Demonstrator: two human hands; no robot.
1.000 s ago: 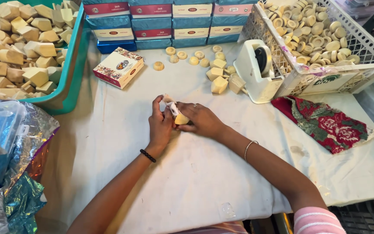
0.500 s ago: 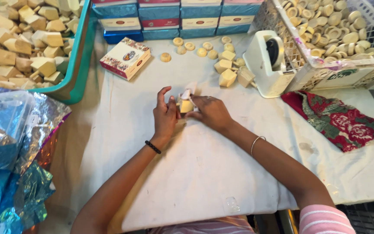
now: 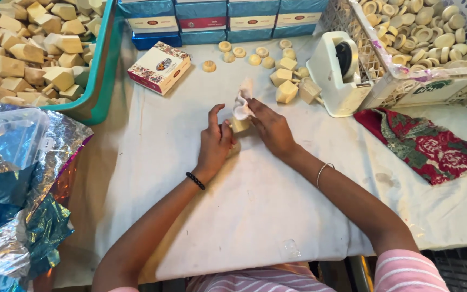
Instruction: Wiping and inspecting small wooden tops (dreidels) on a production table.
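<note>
Hands meet at the middle of the white cloth-covered table: the left hand, with a black band at the wrist, is closed round a small cream-coloured wooden block, its forefinger standing straight up toward twelve o'clock, while the right hand, a thin silver bangle on its wrist, pinches a crumpled piece of white paper against the top of that block. At one o'clock from the hands lie several loose cream wooden cubes, and just beyond them, toward twelve, a scatter of small round cream wooden discs. At two o'clock stands a white tape dispenser, touching a white plastic basket heaped with more round pieces. At three o'clock a red floral cloth lies flat. At eleven o'clock sits a small patterned cardboard box, and behind it, at twelve, a row of blue boxes. At ten o'clock a teal plastic tray holds a pile of wooden blocks, and at eight o'clock lies crinkled blue and silver foil wrapping.
</note>
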